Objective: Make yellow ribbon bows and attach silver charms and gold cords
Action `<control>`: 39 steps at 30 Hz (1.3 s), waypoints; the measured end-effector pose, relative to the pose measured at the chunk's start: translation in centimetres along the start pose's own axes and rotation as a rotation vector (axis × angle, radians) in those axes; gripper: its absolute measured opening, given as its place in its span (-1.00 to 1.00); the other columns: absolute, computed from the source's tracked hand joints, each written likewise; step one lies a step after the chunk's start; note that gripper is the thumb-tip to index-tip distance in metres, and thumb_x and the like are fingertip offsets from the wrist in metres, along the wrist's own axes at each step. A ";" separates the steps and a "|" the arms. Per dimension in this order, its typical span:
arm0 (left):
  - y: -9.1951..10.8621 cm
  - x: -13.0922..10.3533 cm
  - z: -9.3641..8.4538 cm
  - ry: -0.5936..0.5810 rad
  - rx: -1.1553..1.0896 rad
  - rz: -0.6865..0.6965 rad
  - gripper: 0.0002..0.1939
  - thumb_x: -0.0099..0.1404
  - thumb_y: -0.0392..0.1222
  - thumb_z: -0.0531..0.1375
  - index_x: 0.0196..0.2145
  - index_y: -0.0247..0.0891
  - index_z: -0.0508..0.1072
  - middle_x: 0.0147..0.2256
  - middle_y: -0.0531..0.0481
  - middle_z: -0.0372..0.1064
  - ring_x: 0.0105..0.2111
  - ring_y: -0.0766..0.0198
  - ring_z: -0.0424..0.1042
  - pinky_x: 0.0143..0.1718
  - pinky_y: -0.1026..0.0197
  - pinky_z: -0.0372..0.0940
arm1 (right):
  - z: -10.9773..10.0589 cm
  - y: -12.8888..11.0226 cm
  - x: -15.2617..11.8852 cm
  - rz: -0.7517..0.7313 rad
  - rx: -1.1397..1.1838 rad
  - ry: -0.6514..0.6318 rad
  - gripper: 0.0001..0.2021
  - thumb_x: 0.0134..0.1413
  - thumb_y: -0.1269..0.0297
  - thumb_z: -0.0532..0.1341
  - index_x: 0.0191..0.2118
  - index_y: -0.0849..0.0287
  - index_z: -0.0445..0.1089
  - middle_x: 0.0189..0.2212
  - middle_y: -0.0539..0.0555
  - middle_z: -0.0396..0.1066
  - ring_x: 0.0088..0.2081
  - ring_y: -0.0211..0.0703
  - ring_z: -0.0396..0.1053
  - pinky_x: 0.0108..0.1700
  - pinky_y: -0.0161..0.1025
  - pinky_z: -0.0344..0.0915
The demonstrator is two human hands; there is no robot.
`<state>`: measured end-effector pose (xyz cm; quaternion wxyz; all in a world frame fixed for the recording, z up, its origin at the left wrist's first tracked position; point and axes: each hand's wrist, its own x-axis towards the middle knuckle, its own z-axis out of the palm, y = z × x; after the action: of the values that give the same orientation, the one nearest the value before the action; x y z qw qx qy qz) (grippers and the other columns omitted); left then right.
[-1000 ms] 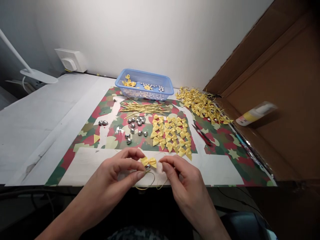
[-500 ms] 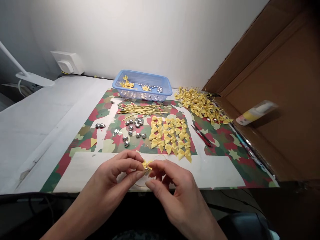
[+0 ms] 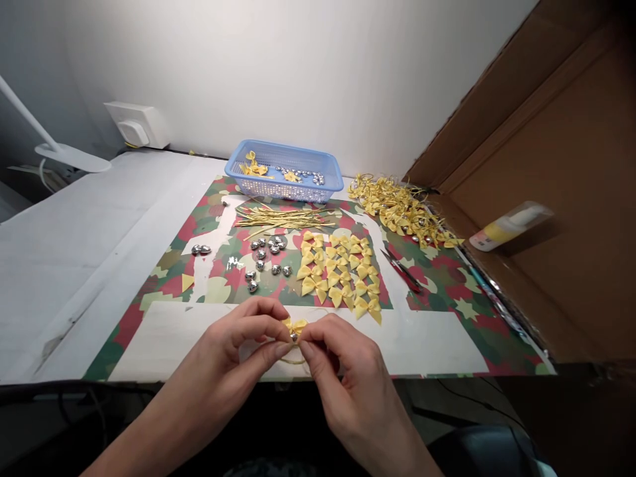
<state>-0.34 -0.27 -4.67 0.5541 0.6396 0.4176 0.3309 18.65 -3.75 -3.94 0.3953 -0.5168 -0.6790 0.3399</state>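
Between my hands, over the white strip at the front of the table, is a small yellow ribbon bow [image 3: 299, 326] with a silver jingle bell [image 3: 294, 337] at its middle. My left hand [image 3: 238, 354] pinches the bow from the left with thumb and forefinger. My right hand [image 3: 342, 364] has thumb and forefinger pressed together beside the bell, on a thin gold cord [image 3: 292, 362] that loops below. The exact grip points are hidden by the fingertips. Beyond my hands lie rows of yellow bows [image 3: 340, 273] and loose silver bells [image 3: 261, 255].
Gold cords [image 3: 283, 217] lie across the patterned mat, before a blue basket [image 3: 283, 189] holding bows and bells. Finished-looking bows with bells form a heap [image 3: 397, 205] at the back right. Red-and-black tweezers [image 3: 405, 271], a bottle [image 3: 509, 226] and a cardboard wall [image 3: 556, 146] are on the right.
My right thumb and forefinger, apart before, have come together at the bell. More of the bow shows between my hands, and the view has shifted slightly.
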 end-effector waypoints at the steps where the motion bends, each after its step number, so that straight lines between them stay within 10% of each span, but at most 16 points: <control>1: -0.1 0.1 0.0 0.008 -0.004 -0.002 -0.84 0.43 -0.20 0.22 -0.32 -0.14 0.58 -0.10 -0.07 0.37 0.01 0.05 0.40 0.01 0.13 0.31 | -0.1 0.2 0.1 0.008 0.000 0.004 -0.79 0.37 0.40 0.08 -0.29 0.17 0.42 -0.34 0.05 0.42 -0.30 -0.18 0.38 -0.25 -0.27 0.25; 12: -0.2 0.4 -0.8 0.040 0.099 -0.027 -0.84 0.37 -0.19 0.27 -0.36 -0.12 0.65 -0.03 -0.12 0.43 0.12 -0.03 0.38 0.07 0.10 0.32 | 0.6 1.8 1.1 0.198 -0.363 0.012 -0.80 0.31 0.40 0.13 -0.39 0.15 0.35 -0.38 0.06 0.43 -0.35 -0.11 0.36 -0.31 -0.22 0.17; 22: -1.1 -0.1 -1.2 -0.054 0.024 -0.165 -0.85 0.34 -0.04 0.32 -0.33 -0.06 0.69 0.24 -0.08 0.39 0.31 -0.15 0.22 0.27 -0.07 0.17 | 1.7 1.8 0.1 0.015 -0.168 0.160 -0.78 0.36 0.40 0.06 -0.35 0.15 0.33 -0.41 0.05 0.35 -0.37 -0.16 0.29 -0.36 -0.26 0.16; 39: 0.9 -0.2 0.0 -0.010 -0.153 -0.039 -0.79 0.38 -0.27 0.26 -0.40 -0.16 0.65 -0.26 -0.02 0.39 -0.17 0.18 0.39 -0.19 0.26 0.33 | 0.3 0.7 -1.4 -0.100 -0.025 0.211 -0.87 0.37 0.44 0.12 -0.17 0.13 0.39 -0.37 -0.02 0.37 -0.39 -0.26 0.30 -0.37 -0.31 0.23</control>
<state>-0.30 -0.48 -3.78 0.6096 0.5889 0.4009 0.3477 18.91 -4.94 -4.93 0.4747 -0.5200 -0.6627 0.2550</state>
